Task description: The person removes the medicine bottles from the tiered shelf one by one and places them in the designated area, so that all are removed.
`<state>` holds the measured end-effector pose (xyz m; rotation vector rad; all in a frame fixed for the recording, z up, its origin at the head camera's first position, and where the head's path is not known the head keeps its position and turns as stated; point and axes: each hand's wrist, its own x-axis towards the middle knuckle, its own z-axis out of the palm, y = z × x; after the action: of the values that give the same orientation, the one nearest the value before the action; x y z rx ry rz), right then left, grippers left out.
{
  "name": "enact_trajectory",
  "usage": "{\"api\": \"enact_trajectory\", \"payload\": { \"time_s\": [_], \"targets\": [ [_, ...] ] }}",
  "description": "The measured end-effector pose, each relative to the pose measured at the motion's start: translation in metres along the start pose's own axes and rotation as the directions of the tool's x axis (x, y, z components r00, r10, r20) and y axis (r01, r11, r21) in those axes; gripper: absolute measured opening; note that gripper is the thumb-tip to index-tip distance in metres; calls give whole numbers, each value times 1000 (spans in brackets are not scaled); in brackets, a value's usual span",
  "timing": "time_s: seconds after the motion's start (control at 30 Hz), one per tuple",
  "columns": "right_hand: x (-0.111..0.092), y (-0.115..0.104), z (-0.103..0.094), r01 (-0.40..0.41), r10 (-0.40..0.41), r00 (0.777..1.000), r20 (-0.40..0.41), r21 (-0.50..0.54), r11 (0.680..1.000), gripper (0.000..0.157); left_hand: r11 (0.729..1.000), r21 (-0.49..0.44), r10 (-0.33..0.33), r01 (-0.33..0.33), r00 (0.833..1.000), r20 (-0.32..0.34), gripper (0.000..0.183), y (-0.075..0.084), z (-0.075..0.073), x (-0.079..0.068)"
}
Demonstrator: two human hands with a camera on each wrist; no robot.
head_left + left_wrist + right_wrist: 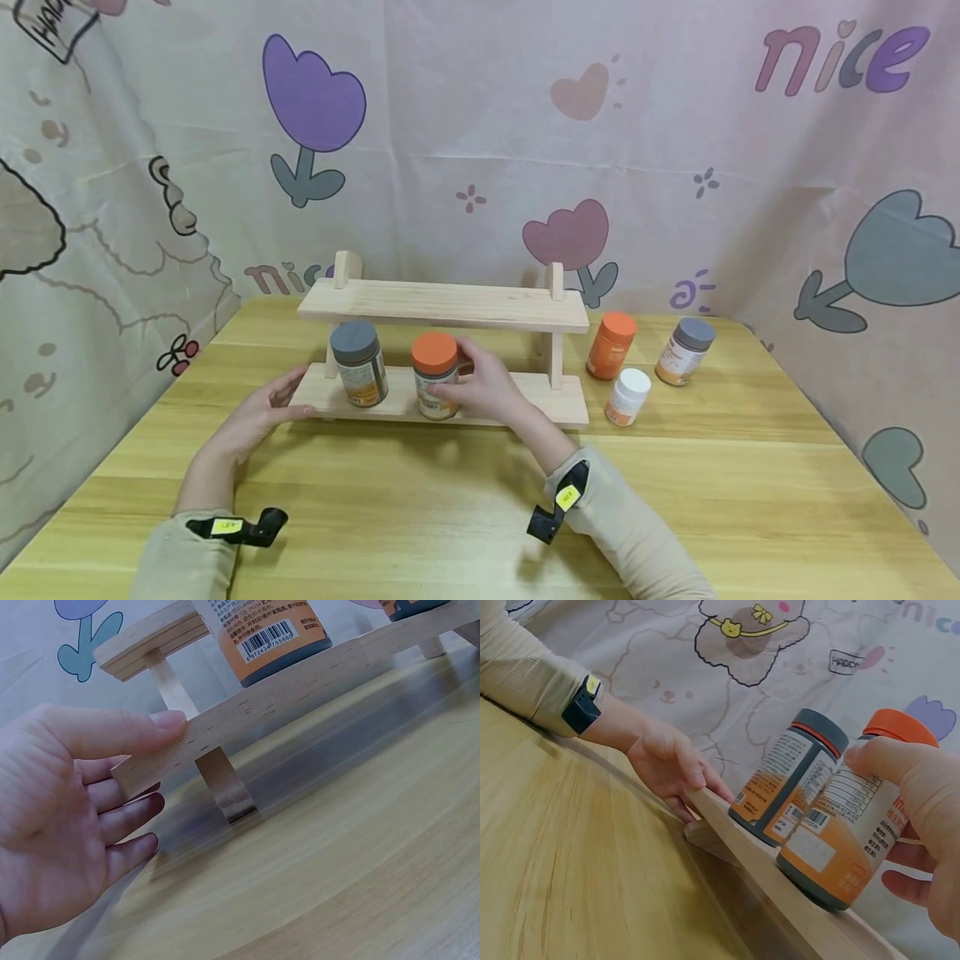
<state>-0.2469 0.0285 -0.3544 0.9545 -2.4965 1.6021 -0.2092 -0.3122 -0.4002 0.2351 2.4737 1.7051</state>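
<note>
Orange-capped supplement bottle (431,377) near front edge of lower shelf (401,390) of wooden rack (450,303), gripped by right hand (489,387), grey-capped bottle (360,367) to its left, left hand (258,419) holding shelf's left end

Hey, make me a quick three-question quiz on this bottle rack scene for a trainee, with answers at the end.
1. Which hand grips the orange-capped bottle at the wooden rack?
2. True or false: the left hand touches the rack's lower board.
3. The smallest bottle, standing beside the rack, has a cap that is: A) grey, B) white, C) orange.

Key: 1. The right hand. 2. True. 3. B.
</note>
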Motion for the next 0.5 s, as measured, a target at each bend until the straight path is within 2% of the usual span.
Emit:
{"api": "enact_trajectory", "payload": {
  "time_s": [0.5],
  "targets": [
    [-10, 7, -23, -3, 6, 999, -38, 61, 998, 60, 1000, 0, -3, 3, 1000, 1, 83, 0, -1, 1]
  ]
}}
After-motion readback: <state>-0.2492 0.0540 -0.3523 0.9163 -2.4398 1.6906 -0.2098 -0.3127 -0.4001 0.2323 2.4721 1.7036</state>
